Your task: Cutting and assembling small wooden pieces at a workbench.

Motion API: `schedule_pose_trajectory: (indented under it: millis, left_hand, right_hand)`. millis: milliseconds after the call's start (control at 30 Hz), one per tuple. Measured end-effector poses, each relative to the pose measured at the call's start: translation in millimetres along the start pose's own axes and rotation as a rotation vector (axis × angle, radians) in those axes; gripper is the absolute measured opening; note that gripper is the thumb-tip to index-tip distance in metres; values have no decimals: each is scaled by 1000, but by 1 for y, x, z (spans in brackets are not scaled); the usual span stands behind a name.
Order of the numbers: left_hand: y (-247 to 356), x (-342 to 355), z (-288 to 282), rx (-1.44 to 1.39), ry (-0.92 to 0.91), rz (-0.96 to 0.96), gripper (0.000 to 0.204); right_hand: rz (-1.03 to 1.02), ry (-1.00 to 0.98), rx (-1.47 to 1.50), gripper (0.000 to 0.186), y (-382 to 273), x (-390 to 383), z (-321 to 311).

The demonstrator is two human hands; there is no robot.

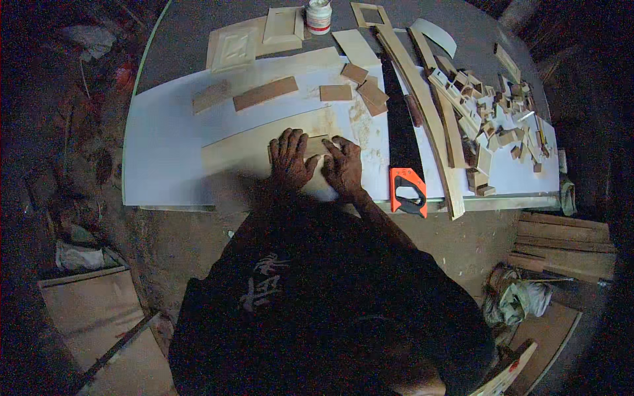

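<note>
A pale, thin wooden board (241,142) lies on the white sheet in front of me. My left hand (290,158) rests flat on it, fingers stretched forward. Close beside it, my right hand (342,165) lies with its fingers apart and slightly bent. Between the two hands is a small, light wooden piece (318,145), which the fingertips touch; the hands cover part of it. To the right of my right hand is a handsaw (408,191) with an orange and black handle, its dark blade pointing away from me.
Brown wooden rectangles (265,94) lie beyond the board. Framed panels (282,30) and a white jar (318,16) stand at the far side. Long wooden strips (432,125) run along the saw's right. Many small offcuts (495,109) are heaped at the right. Planks (561,241) lie below the table.
</note>
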State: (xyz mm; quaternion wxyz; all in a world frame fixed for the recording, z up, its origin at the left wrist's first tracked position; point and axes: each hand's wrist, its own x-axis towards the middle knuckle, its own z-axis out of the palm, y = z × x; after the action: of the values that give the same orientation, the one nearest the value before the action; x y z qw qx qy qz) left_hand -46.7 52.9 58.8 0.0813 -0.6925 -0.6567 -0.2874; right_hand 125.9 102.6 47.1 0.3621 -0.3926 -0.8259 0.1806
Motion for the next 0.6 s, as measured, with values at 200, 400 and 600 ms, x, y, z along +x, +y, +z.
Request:
schedule_pose_trajectory:
  millis: [200,400,600]
  left_hand:
    - [1,1,-1,2,65,51,54]
    - [1,-1,0,-22,-40,-25,60]
    - [1,0,0,-2,-7,13,56]
  right_hand:
    - [2,-18,-41,42,-2,0,-2]
    - [24,-13,-61,43,-5,0,-3]
    - [29,22,-17,43,-5,-1,-4]
